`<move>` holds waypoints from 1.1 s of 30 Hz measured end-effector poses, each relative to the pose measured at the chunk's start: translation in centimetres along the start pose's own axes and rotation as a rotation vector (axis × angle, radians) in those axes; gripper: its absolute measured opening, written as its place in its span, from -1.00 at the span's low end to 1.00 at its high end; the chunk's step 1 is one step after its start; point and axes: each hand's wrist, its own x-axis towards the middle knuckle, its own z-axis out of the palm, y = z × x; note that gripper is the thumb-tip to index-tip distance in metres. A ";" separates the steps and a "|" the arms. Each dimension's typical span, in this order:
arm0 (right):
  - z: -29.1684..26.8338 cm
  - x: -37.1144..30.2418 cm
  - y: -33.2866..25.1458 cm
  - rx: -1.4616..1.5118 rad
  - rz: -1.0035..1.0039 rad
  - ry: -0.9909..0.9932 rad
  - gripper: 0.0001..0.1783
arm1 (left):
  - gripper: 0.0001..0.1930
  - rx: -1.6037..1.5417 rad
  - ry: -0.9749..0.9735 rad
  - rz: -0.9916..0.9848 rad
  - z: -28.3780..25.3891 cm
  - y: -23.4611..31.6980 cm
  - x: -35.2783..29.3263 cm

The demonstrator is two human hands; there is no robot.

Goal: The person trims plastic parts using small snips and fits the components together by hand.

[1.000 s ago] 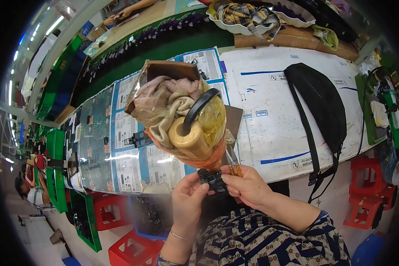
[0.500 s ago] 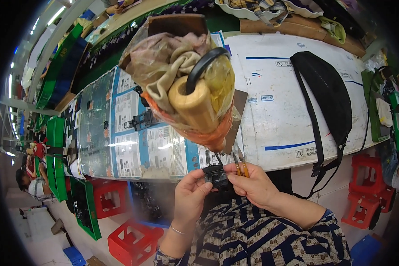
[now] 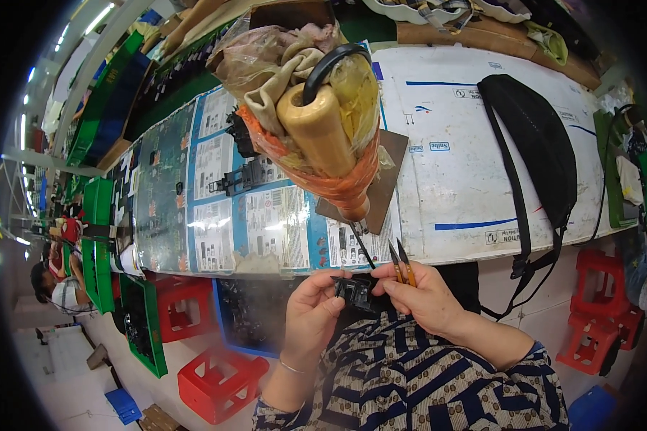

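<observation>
My left hand (image 3: pixel 315 310) and my right hand (image 3: pixel 423 296) meet close to my body, below the table's front edge. Together they pinch a small black plastic part (image 3: pixel 355 291). My right hand also holds orange-tipped tweezers (image 3: pixel 402 261), their points sticking upward. Right above the hands hangs a wrapped bundle (image 3: pixel 316 115): a tan wooden handle, rags and clear plastic with an orange lower end, hiding part of the table.
A long table (image 3: pixel 453 172) is covered with printed sheets and white cardboard. A black waist bag (image 3: pixel 535 136) lies at right, a black part (image 3: pixel 241 176) at centre-left. Red plastic stools (image 3: pixel 212 381) and green crates (image 3: pixel 97 237) stand below. Another person (image 3: pixel 54 287) sits far left.
The view has tilted down: the bundle now looms larger and higher. Both hands stay together on the small black part, slightly lower and closer to my body.
</observation>
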 end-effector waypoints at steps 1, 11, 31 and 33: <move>-0.1 -0.1 0.0 0.001 0.000 0.007 -0.75 | -0.62 0.002 0.001 0.000 0.0 0.0 -0.1; -1.4 -0.3 -0.2 -0.127 -0.118 0.094 -0.76 | -0.65 -0.032 0.024 0.023 -0.7 0.1 -1.4; -5.3 1.1 -0.8 -0.522 -0.461 0.331 -0.75 | -0.64 0.526 1.066 0.292 -20.3 4.6 -12.5; -5.4 1.2 -0.7 -0.532 -0.477 0.336 -0.74 | -0.64 0.560 1.093 0.272 -20.6 4.7 -13.3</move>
